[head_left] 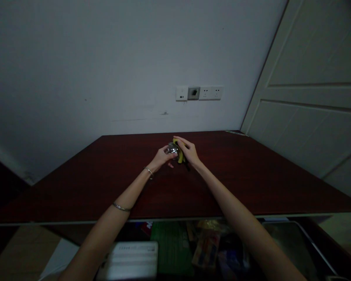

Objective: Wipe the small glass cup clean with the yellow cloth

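Both my arms reach out over a dark red-brown table (251,175). My left hand (163,157) has its fingers closed round a small shiny silver thing (172,148), too dim to name. My right hand (188,152) is curled over a yellow and black object (180,155) that lies on the table right beside the silver thing. The two hands nearly touch. A thin bracelet sits on my left wrist, and another further up the forearm.
A white wall with a row of sockets (199,93) stands behind the table, and a white panelled door (310,97) to the right. Below the table's near edge an open drawer (295,242) holds a white box (131,259), a green pad and several small packets.
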A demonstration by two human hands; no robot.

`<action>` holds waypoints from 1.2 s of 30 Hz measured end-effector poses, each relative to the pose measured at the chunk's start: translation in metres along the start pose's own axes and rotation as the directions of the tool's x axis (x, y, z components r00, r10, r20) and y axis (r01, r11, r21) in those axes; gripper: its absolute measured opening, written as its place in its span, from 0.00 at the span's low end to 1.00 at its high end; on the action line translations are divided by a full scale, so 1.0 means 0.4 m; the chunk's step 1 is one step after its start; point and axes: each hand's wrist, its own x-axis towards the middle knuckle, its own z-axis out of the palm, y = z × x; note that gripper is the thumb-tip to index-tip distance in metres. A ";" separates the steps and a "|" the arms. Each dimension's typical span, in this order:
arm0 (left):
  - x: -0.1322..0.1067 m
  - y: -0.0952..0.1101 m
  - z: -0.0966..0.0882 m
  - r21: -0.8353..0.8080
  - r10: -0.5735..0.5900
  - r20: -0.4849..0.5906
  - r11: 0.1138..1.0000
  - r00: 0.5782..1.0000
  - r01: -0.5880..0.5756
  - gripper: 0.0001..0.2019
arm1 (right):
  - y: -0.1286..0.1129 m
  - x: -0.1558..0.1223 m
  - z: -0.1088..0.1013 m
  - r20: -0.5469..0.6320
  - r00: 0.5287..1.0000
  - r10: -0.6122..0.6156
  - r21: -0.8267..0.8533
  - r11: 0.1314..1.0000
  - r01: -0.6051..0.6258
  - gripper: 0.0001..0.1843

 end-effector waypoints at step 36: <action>0.010 -0.002 -0.033 0.222 -0.020 0.009 0.975 1.000 0.017 0.31 | 0.033 -0.014 0.009 0.071 0.993 0.099 -0.210 0.974 -0.082 0.36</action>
